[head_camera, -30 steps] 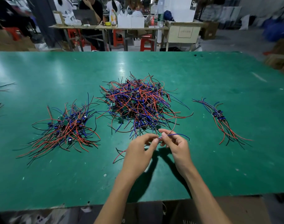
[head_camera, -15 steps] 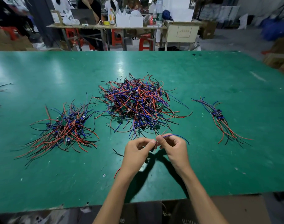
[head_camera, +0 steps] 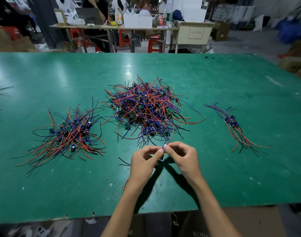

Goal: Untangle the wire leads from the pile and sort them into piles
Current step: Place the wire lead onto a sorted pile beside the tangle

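A big tangled pile (head_camera: 147,109) of red, blue and black wire leads with small green boards lies mid-table. A looser sorted pile (head_camera: 70,134) lies to its left, and a small neat bunch (head_camera: 233,124) to its right. Just in front of the big pile, my left hand (head_camera: 143,162) and my right hand (head_camera: 182,156) meet fingertip to fingertip, both pinching one wire lead (head_camera: 168,135) whose blue and red wires arch up from my fingers. Its black wire trails out to the left below my left hand.
The green table (head_camera: 214,177) ends at a near edge just below my forearms. A few stray wires (head_camera: 0,93) lie at the far left edge. Beyond the table stand workbenches with boxes, red stools and seated people.
The blue wire that stuck out to the right of my right hand now arches upward toward the big pile. My two hands have closed together on the lead.
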`<action>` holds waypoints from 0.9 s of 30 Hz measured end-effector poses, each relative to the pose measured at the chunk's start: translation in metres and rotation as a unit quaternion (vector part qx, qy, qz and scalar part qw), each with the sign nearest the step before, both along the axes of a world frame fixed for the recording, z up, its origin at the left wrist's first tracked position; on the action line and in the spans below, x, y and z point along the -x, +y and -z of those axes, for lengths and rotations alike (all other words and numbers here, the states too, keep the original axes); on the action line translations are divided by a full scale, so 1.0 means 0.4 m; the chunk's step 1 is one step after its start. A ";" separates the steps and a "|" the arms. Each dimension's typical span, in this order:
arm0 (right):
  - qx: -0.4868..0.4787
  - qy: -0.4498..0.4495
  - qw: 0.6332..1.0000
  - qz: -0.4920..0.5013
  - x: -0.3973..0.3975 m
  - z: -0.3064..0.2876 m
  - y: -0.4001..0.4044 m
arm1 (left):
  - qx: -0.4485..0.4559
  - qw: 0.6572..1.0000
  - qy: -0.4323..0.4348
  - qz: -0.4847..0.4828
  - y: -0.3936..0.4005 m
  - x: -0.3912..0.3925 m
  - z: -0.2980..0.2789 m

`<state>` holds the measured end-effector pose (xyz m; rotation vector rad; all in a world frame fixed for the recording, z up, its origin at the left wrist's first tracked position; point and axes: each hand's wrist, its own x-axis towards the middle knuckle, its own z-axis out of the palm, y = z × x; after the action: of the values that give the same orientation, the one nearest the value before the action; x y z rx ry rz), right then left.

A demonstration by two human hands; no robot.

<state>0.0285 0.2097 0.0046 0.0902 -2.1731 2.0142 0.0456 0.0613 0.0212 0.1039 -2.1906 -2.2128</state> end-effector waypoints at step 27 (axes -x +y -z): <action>0.009 -0.049 0.998 -0.027 0.023 0.019 -0.009 | 0.088 0.993 0.060 0.045 0.015 0.001 0.034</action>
<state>0.0192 0.2061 -0.0029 0.0494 -2.2331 2.1085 0.0450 0.0673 0.0074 -0.1295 -2.3539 -1.9966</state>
